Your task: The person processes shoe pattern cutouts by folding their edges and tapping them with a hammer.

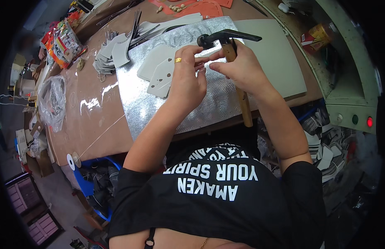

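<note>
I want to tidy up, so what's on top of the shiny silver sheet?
White pieces, at least one with dark spots, lie on the silver sheet. The left hand, right hand and hammer hide parts of it; anything behind them can't be seen.

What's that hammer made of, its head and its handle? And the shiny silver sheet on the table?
The hammer head looks like metal, probably steel, because it's dark with small glints. The handle seems to be smooth wood: it's yellowish-brown. The silver sheet could be foil or thin metal, since its bumpy surface reflects light brightly.
</note>
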Motion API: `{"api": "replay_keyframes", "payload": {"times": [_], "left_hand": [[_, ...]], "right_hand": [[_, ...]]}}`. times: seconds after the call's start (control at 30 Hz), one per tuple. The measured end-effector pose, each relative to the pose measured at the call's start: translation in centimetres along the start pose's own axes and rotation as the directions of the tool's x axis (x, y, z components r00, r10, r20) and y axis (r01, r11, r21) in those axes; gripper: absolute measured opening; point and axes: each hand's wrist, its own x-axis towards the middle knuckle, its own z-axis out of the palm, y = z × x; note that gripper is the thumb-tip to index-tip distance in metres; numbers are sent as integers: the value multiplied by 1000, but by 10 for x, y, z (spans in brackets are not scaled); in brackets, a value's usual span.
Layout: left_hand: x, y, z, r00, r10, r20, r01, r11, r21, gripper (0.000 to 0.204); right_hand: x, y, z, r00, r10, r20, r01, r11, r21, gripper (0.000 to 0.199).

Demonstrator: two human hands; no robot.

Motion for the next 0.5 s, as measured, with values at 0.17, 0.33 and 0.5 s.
{"api": "replay_keyframes", "payload": {"times": [0.17, 0.33, 0.5], "left_hand": [[0, -11, -2, 997, 83, 6, -83, 988, 134, 40], [0, -14, 3, 993, 115, -36, -109, 983, 150, 42], [1, -12, 0, 973, 228, 10, -218, 915, 340, 43]], "right_hand": [[4, 3, 6, 1000, -23, 13, 22, 998, 60, 45], [5, 5, 22, 984, -171, -44, 176, 973, 151, 37], [6, 4, 25, 997, -45, -61, 52, 991, 123, 43]]}}
